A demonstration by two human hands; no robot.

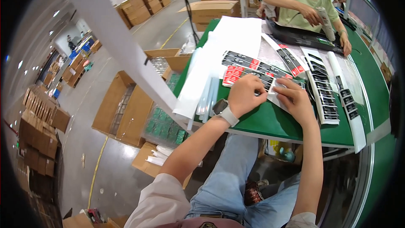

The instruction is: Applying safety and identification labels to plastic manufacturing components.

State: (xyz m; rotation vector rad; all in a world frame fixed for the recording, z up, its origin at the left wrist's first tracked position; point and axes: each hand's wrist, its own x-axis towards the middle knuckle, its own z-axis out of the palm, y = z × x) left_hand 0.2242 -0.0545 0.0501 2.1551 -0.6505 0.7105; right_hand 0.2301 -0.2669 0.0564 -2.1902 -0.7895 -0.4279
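From the head view, looking down over the person's knees, both hands meet at the near edge of the green table (270, 122). The left hand (247, 95), with a watch on its wrist, is curled knuckles-up with its fingertips pinched down on a sheet of black-and-red labels (244, 72); the right hand (293, 99) lies just beside it, fingers bent and pressing a pale strip at the sheet's right end, though I cannot tell whether it truly grips or only holds it flat. The sheet lies directly ahead of both hands, its long axis running left to right across the table, and the left hand covers more of it. Beyond it a second, longer label strip (257, 64) slants the same way. To the right, long white strips of black labels (322, 90) run away from the person, nearly square to the sheet. To the left, folded white backing sheets (219, 55) trail off the table edge. Below, open cardboard cartons (126, 109) hold green packets. Across the table a co-worker in a green shirt (295, 0) handles a white roll.
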